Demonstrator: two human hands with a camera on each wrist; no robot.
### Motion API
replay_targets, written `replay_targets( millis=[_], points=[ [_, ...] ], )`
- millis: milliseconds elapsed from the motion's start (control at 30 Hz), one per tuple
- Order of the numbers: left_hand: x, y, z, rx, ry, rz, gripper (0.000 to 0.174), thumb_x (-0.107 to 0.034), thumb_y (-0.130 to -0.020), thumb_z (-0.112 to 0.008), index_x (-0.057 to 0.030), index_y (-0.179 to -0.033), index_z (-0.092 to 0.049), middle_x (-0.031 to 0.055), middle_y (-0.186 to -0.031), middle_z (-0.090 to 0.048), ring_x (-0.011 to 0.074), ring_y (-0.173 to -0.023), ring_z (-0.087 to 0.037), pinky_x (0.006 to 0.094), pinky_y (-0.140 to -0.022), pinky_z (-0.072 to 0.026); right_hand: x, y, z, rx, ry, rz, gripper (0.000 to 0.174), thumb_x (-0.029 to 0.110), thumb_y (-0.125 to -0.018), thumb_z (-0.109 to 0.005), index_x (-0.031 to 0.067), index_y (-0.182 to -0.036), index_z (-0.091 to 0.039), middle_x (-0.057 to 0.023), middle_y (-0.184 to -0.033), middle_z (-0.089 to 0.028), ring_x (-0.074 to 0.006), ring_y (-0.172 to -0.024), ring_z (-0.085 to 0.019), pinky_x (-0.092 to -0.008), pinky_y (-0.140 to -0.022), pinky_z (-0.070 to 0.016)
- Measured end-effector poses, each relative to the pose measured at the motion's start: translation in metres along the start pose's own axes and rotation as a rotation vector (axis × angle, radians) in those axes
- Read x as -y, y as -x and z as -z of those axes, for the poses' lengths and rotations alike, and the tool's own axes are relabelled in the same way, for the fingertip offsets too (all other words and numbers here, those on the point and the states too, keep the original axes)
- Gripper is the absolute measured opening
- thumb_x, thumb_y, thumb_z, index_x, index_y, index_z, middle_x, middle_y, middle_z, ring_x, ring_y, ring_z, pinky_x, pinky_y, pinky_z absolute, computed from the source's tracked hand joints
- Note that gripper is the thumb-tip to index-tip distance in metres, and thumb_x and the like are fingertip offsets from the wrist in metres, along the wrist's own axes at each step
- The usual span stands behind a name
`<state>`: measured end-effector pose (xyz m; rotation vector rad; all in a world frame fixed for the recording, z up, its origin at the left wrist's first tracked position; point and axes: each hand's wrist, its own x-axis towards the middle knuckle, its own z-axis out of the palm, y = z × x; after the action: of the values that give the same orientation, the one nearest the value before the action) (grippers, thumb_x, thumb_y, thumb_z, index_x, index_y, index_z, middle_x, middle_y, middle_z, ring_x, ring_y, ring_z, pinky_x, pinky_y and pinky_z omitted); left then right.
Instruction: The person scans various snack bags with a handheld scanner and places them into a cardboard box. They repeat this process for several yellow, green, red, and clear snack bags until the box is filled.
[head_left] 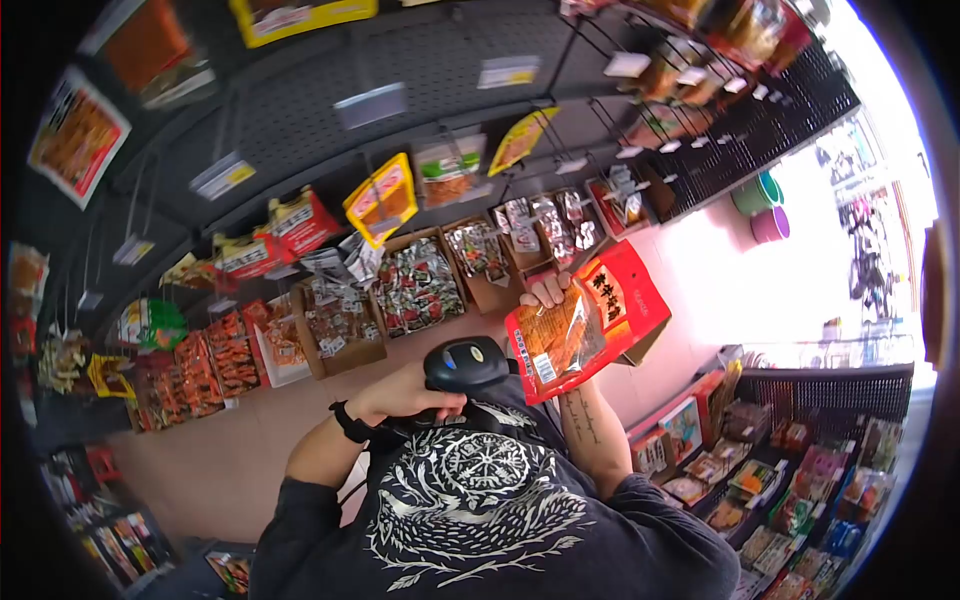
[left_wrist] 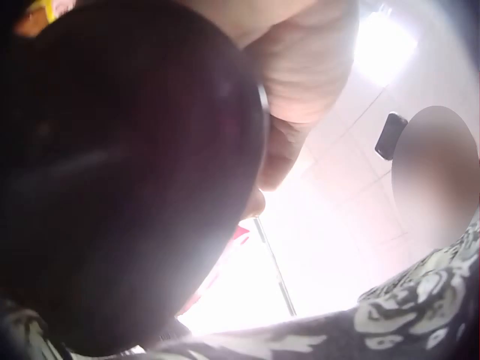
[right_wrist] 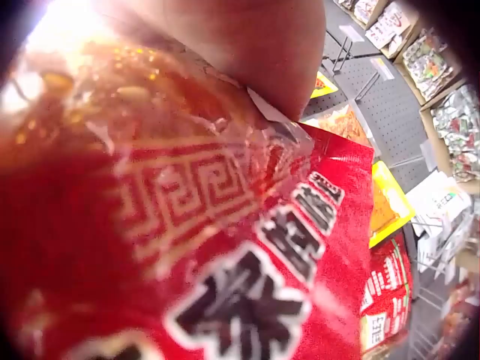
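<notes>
My left hand (head_left: 405,392) grips a black handheld barcode scanner (head_left: 467,363) in front of my chest, its rounded head pointing toward the packet. In the left wrist view the dark scanner head (left_wrist: 127,165) fills much of the picture, with fingers (left_wrist: 304,71) behind it. To the right, my right hand (head_left: 545,291) holds a red snack packet (head_left: 622,300) by its edge, fingers curled over the side. Through its clear window brown food shows, and a white barcode label (head_left: 543,368) sits at the lower corner. Close up in the right wrist view, the red packet (right_wrist: 247,217) lies under a finger.
A dark pegboard shelf (head_left: 300,120) with hanging snack packets rises ahead. Below it stand open cardboard boxes (head_left: 420,285) of small packets. At the lower right is another packed display rack (head_left: 800,470). Green and purple buckets (head_left: 770,224) stand on the floor farther off.
</notes>
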<state>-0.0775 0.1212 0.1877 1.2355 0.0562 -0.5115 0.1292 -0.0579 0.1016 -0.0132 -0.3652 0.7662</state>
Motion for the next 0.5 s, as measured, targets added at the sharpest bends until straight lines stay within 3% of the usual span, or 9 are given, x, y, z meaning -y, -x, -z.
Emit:
replay_targets(
  millis=[233,400,500],
  points=[
    [-0.024,-0.087,-0.033,0.134,-0.091,0.162,0.012,-0.011,-0.087,-0.065,-0.0015,-0.091,-0.060,0.0023,-0.075,-0.062,0.0064,-0.061,-0.054,0.0235,-0.060,-0.0448,0.101,0.029,0.024,-0.169,0.046,0.100,0.020,0.026,-0.093,-0.054,0.0096,-0.101,-0.048,0.0018,-0.083,-0.040,-0.0116,-0.080,-0.040,-0.0291,-0.083,-0.0349],
    [-0.021,-0.146,-0.057,0.121,-0.145,0.242,0.012,-0.013,-0.087,-0.065,-0.0018,-0.087,-0.062,0.0020,-0.075,-0.062,0.0063,-0.062,-0.054,0.0237,-0.062,-0.0443,0.166,0.043,0.055,-0.239,0.040,0.193,0.020,0.026,-0.095,-0.049,0.0082,-0.103,-0.051,0.0007,-0.079,-0.042,-0.0126,-0.076,-0.042,-0.0302,-0.081,-0.0377],
    [-0.021,-0.174,-0.070,0.078,-0.118,0.282,0.012,-0.013,-0.088,-0.065,-0.0017,-0.088,-0.062,0.0025,-0.076,-0.062,0.0069,-0.062,-0.054,0.0236,-0.062,-0.0443,0.211,0.044,0.079,-0.212,-0.025,0.145,0.020,0.025,-0.095,-0.049,0.0068,-0.103,-0.051,0.0001,-0.077,-0.043,-0.0132,-0.074,-0.043,-0.0308,-0.079,-0.0389]
  ],
)
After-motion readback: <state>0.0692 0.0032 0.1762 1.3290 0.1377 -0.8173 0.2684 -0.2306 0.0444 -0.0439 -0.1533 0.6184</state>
